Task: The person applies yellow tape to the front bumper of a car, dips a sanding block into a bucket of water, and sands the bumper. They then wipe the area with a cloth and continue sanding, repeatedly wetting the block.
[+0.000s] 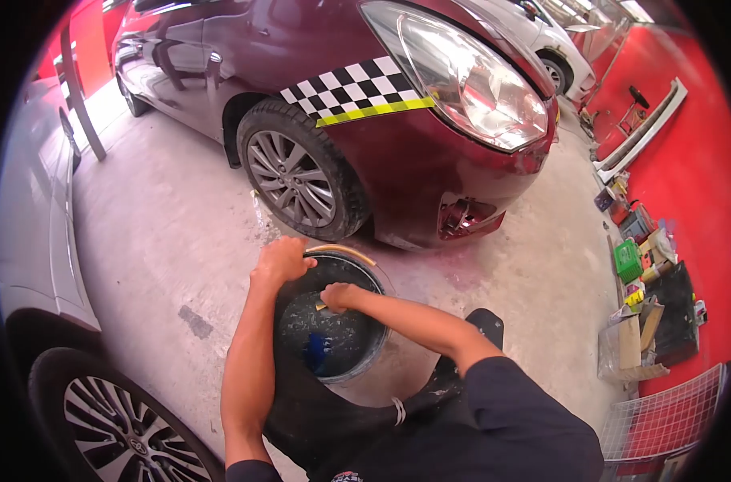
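A round black bucket stands on the floor between my legs, with liquid and a blue patch inside. My left hand is at the bucket's far left rim, its fingers curled; what they hold, if anything, is hidden. Over the middle of the bucket, my right hand is closed, with a small yellowish edge of something showing below the fingers. Just beyond the bucket is the front wheel of a dark red car, whose fender bears a checkered strip with a yellow-green border.
A silver car with its wheel stands close on my left. Along the red wall at right lie a green container, cardboard boxes, a white panel and a wire grid. A white car stands farther back.
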### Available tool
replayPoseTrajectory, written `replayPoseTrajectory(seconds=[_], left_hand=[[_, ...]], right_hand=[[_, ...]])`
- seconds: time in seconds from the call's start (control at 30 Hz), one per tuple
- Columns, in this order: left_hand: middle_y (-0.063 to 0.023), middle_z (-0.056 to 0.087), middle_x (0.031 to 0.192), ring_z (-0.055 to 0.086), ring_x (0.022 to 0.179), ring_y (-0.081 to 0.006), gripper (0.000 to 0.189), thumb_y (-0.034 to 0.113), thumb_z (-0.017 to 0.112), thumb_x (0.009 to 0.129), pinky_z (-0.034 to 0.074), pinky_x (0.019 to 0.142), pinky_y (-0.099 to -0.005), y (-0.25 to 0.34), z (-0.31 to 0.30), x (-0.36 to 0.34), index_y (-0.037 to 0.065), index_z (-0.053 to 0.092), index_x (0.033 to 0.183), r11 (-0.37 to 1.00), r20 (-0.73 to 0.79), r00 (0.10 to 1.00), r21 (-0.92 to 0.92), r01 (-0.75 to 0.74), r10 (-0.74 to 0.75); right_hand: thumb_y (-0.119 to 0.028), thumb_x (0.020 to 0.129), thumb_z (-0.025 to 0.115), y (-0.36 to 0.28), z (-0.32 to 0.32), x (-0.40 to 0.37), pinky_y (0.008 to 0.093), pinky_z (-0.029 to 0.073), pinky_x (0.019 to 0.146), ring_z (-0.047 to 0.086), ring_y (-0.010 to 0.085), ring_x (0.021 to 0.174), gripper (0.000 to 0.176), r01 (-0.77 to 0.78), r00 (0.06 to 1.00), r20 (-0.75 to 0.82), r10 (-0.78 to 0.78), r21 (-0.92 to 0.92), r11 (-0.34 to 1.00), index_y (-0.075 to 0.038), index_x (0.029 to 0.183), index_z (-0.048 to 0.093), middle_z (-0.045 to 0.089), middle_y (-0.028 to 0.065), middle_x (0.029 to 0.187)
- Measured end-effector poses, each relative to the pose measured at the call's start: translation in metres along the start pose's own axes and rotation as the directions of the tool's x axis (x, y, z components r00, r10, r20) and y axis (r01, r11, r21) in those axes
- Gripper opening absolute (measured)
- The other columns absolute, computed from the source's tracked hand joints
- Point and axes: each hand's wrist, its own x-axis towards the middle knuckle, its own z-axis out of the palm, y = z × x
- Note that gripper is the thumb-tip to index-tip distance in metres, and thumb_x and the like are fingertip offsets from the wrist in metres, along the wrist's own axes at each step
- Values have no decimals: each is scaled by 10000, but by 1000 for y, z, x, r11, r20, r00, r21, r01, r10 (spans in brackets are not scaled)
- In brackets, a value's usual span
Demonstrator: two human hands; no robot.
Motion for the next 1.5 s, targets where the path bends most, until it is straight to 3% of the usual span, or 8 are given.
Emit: replayPoseTrajectory(seconds=[0.1, 0.13, 0.2, 0.33, 0.53, 0.8, 1.07, 1.5], left_hand=[[-221, 756, 1207, 703, 1183, -407, 509, 449, 734, 971, 554, 1010, -514, -4, -4, -9, 109, 703, 1348, 999, 7, 1000, -32, -25, 25], [-227, 757, 1197, 709, 1168, -415, 492, 457, 734, 972, 561, 994, -521, -4, -4, -11, 101, 715, 1311, 997, 10, 999, -66, -44, 45], [-224, 755, 1203, 707, 1168, -416, 466, 454, 731, 973, 560, 994, -520, -3, -6, -13, 102, 726, 1278, 993, 18, 998, -101, -60, 62], [-207, 749, 1250, 694, 1205, -398, 476, 432, 720, 971, 541, 1040, -497, -2, -8, -15, 109, 724, 1321, 989, -15, 999, -135, -53, 51], [-221, 751, 1236, 703, 1202, -390, 527, 448, 733, 964, 551, 1035, -496, -24, 4, 0, 104, 715, 1363, 992, -136, 988, -110, 63, -78], [-230, 727, 1300, 683, 1235, -394, 525, 430, 724, 961, 541, 1053, -496, -1, 24, 33, 104, 713, 1374, 997, -12, 998, -41, 60, -60], [-242, 736, 1241, 688, 1196, -419, 463, 439, 678, 985, 550, 1024, -515, -3, 41, 22, 118, 732, 1314, 996, 52, 999, -93, 2, 3], [-237, 771, 1095, 751, 1046, -406, 502, 493, 714, 971, 592, 911, -531, 19, 48, 15, 48, 743, 1203, 989, 104, 994, 150, 14, -30]], right_hand=[[-258, 863, 748, 10, 102, 44, 527, 633, 654, 796, 299, 807, 174, 56, 958, -260, -119, -238, 970, -115, 882, 847, 809, 123, 920], [-267, 871, 741, -21, 102, 57, 603, 617, 607, 786, 307, 774, 189, -242, 952, 159, 262, -135, 961, -141, 942, 863, 814, 93, 928], [-231, 829, 793, -57, 173, 94, 611, 608, 648, 763, 374, 926, 170, -530, 812, 111, 573, -269, 804, -173, 973, 862, 793, 149, 1024], [-180, 821, 780, -35, 152, 76, 524, 607, 780, 762, 394, 999, 215, -138, 949, 303, 83, 165, 977, -57, 993, 820, 778, 217, 1046], [-6, 781, 700, 2, -60, -16, 535, 575, 952, 717, 476, 1055, 241, -73, 918, -329, 221, 408, 910, 49, 1008, 761, 735, 310, 1071], [-84, 788, 761, 134, -266, -231, 447, 491, 1183, 494, 333, 1481, 675, -169, 334, -914, -229, -297, 940, -19, 1433, 573, 586, 170, 1475], [-103, 915, 541, 199, -201, -272, 530, 72, 1351, 258, 212, 1642, 778, -474, 463, -885, -47, -293, 830, -95, 1674, 367, 339, 55, 1754], [-382, 1011, 627, 168, -240, -231, 459, 107, 1359, 234, 254, 1644, 796, -453, 512, -853, -97, -364, 814, -46, 1666, 325, 300, 97, 1760]])
